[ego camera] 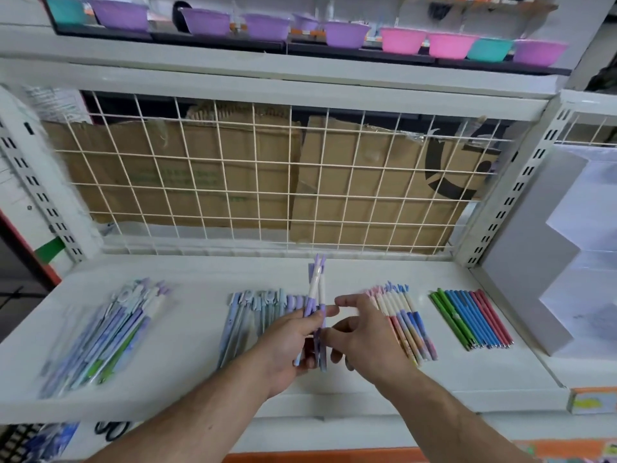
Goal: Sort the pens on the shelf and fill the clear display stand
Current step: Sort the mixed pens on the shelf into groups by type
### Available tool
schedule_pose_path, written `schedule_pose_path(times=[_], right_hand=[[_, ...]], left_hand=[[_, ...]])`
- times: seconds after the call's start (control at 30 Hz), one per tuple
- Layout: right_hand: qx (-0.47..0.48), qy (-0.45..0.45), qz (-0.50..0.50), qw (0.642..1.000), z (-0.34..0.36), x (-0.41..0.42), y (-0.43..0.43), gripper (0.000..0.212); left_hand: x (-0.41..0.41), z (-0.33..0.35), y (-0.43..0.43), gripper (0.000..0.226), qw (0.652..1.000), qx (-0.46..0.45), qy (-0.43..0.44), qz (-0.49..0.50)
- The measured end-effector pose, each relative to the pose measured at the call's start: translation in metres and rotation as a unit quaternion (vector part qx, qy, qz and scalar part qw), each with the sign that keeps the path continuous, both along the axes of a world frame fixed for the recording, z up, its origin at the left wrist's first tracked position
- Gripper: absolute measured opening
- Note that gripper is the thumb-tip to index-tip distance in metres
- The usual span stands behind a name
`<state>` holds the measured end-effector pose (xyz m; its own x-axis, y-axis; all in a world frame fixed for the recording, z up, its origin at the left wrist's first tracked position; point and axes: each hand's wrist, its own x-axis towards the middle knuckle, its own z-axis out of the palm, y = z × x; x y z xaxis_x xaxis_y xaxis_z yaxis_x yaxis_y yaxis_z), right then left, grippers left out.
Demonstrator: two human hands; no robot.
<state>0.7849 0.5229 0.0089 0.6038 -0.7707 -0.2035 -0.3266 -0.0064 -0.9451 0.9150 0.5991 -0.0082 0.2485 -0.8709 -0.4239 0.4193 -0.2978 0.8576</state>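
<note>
- One white shelf (187, 372) carries all the pens, with a wire grid (253, 182) at its back and flattened cardboard (367, 202) behind the grid.
- A stepped clear display stand (534, 248) sits at the shelf's right end, well apart from both hands.
- A row of purple, pink and teal bowls (337, 34) stands on the shelf above; what is in them cannot be seen.
- At the far left is a loose pile of blue, purple and green pens (107, 335), too blurred to tell whether it is in a wrapper.
- A row of blue-grey pens (247, 315) lies in the middle, partly under the left hand.
- A row of pink and cream pens (409, 322) lies just beyond the right hand.
- A row of green, blue and red pens (472, 317) lies near the stand.
- The left hand (287, 349) has its grip closed round a small bundle of purple and white pens (315, 292), held upright above the shelf.
- The right hand (367, 335) touches the bundle's lower part with its thumb, fingers loosely curled; whether its grip pinches the bundle cannot be told.
</note>
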Motion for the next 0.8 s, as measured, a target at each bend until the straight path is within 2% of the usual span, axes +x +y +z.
schedule_pose_path(times=[0.1, 0.2, 0.33, 0.4, 0.47, 0.7, 0.8], right_hand=[[-0.023, 0.027, -0.01, 0.999, -0.008, 0.004, 0.003, 0.039], [-0.106, 0.121, -0.054, 0.985, -0.016, 0.003, -0.003, 0.031], [-0.236, 0.292, -0.063, 0.925, -0.027, -0.007, -0.017, 0.02], [-0.285, 0.34, -0.062, 0.894, -0.033, -0.011, -0.022, 0.01], [-0.319, 0.368, -0.055, 0.872, -0.037, -0.014, -0.026, 0.011], [-0.312, 0.383, -0.042, 0.869, -0.038, -0.018, -0.035, 0.011], [-0.273, 0.313, -0.045, 0.908, -0.03, -0.019, -0.032, 0.012]], left_hand=[[0.005, -0.006, 0.0, 0.023, 0.999, 0.021, -0.008, 0.025], [0.011, -0.012, -0.001, 0.02, 0.997, 0.033, -0.026, 0.058], [0.017, -0.012, 0.001, 0.019, 0.999, 0.036, -0.007, 0.04], [0.016, -0.009, 0.001, 0.021, 0.999, 0.036, 0.005, 0.031], [0.015, -0.006, 0.001, 0.025, 0.999, 0.036, 0.013, 0.028], [0.006, 0.0, -0.007, 0.021, 0.999, 0.043, 0.02, 0.022], [-0.001, 0.003, -0.013, 0.016, 0.998, 0.052, 0.021, 0.028]])
